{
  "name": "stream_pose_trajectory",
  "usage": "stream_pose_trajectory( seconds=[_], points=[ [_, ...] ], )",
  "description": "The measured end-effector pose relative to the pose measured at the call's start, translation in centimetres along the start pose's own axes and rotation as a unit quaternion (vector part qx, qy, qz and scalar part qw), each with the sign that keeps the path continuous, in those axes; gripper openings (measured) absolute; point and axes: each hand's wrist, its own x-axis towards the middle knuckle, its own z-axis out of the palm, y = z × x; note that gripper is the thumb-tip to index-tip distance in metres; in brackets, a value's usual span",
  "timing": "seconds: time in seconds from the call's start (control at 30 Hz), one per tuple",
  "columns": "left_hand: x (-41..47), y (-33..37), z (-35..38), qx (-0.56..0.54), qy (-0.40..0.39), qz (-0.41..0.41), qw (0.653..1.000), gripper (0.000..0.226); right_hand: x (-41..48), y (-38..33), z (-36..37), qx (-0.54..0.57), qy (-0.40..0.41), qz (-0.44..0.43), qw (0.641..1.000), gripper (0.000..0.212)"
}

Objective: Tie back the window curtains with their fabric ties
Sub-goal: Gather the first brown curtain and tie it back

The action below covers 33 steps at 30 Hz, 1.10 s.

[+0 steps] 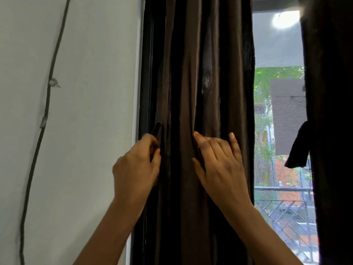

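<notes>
Brown curtain (183,73), its fabric tie (157,131) in left hand (135,165) grip, a fold in right hand (219,165) grip.

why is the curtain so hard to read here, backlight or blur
Head view: backlit by the window, so the curtain goes near black and the tie in the left hand melts into it. Head view: the glare spot top right is blown out, with little blur elsewhere.
</notes>
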Motion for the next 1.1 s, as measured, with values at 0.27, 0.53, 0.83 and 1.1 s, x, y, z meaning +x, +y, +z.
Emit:
stream_pose_trajectory(
  seconds=[0.27, 0.53, 0.83, 1.1],
  points=[
    [0.7, -2.7, -0.3, 0.010, -0.023, -0.030, 0.999, 0.014, -1.3, 0.1, 0.3, -0.036, -0.003, 0.028, 0.999, 0.046],
    [3.1, 1.2, 1.0, -0.069, -0.056, -0.033, 0.996, 0.036, 0.9, -0.5, -0.4, -0.030, -0.015, 0.066, 0.997, 0.055],
    [1.1, 3.7, -1.1, -0.292, -0.076, -0.095, 0.949, 0.018, 2.8, -0.6, -2.8, 0.095, -0.059, 0.137, 0.984, 0.049],
    [-0.8, 6.3, -4.1, -0.340, -0.039, -0.073, 0.937, 0.026, 1.6, -1.1, -6.4, 0.318, 0.003, 0.155, 0.935, 0.032]
  ],
)
